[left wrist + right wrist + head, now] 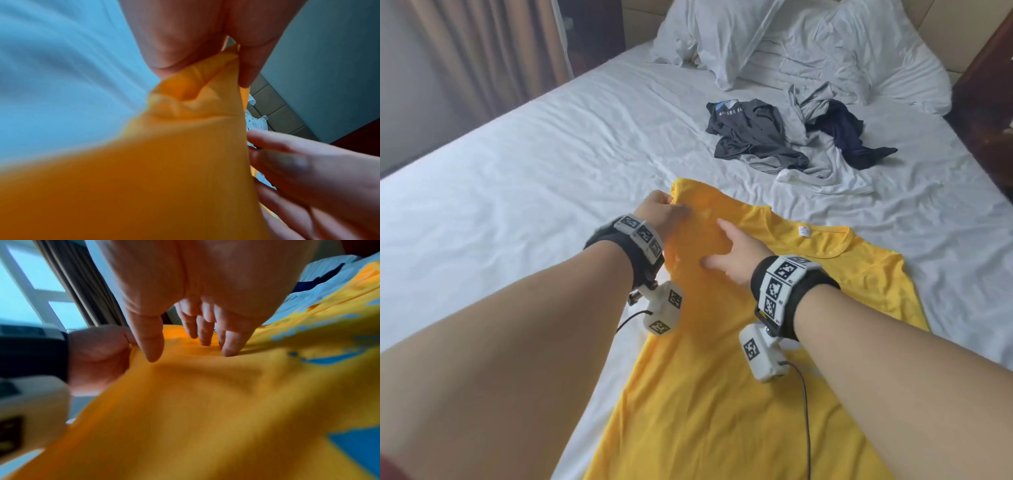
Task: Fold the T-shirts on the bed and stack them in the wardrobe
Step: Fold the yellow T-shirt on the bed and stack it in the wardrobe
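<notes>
Two hands work the yellow T-shirt (pixel 722 394): left hand (pixel 659 214) pinches its sleeve, right hand (pixel 736 255) presses flat; unfolded shirts (pixel 791 140) lie beyond.

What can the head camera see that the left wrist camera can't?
Only the head view shows the pile of dark and grey clothes, the pillows and the curtain. Only the left wrist view shows, close up, the left hand pinching a bunched bit of the yellow T-shirt between thumb and fingers. Both show the yellow shirt, the white bed sheet and the right hand with straight fingers by the shirt.
</notes>
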Demonstrator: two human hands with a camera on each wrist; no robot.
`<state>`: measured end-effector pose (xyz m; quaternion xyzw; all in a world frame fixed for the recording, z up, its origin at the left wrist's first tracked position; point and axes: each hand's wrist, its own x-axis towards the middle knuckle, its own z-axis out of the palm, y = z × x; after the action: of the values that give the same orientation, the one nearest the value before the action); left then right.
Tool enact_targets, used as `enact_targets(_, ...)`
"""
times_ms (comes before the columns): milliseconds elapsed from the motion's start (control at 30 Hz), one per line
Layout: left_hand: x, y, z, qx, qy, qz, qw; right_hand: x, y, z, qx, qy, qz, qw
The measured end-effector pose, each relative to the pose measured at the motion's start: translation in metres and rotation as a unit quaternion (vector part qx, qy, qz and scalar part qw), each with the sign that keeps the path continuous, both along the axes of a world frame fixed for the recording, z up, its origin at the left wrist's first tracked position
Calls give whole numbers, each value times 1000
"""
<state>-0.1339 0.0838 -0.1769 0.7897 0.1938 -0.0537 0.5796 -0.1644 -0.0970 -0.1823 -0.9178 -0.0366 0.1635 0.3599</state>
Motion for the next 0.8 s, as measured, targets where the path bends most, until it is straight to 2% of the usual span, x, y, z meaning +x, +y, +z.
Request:
enact_targets(67,-3,18,1,59,19,25,998,0,10,-12,-23,18,19,999)
enact_targets(133,-9,41,2,97,53,42,993,0,20,-25,-113,36,55,991)
enact_targets(200,-18,61,5,118,102,26,987,2,29,-31,-204,46,86,974)
enact_targets(267,-21,79,-4,121,153,7,981,5,35,-28,-237,69,95,965)
enact_targets(400,-17,96,-17,-36,110,88,989,9,43,-22,-249,104,98,958)
enact_targets(467,-11,100,-26,-43,75,110,990,10,44,-23,-257,109,99,955)
enact_targets(533,11,115,-59,-27,64,122,990,14,46,-25,-263,115,95,953)
enact_targets(600,22,119,-73,-7,58,112,992,19,49,-27,-263,115,88,954)
enact_targets(667,7,105,-51,-47,66,98,992,20,55,-32,-274,103,83,953)
enact_targets(733,-8,97,-34,-119,112,83,983,18,60,-38,-293,96,78,948)
enact_targets(800,-12,101,-34,-151,145,42,977,18,63,-43,-314,93,76,942)
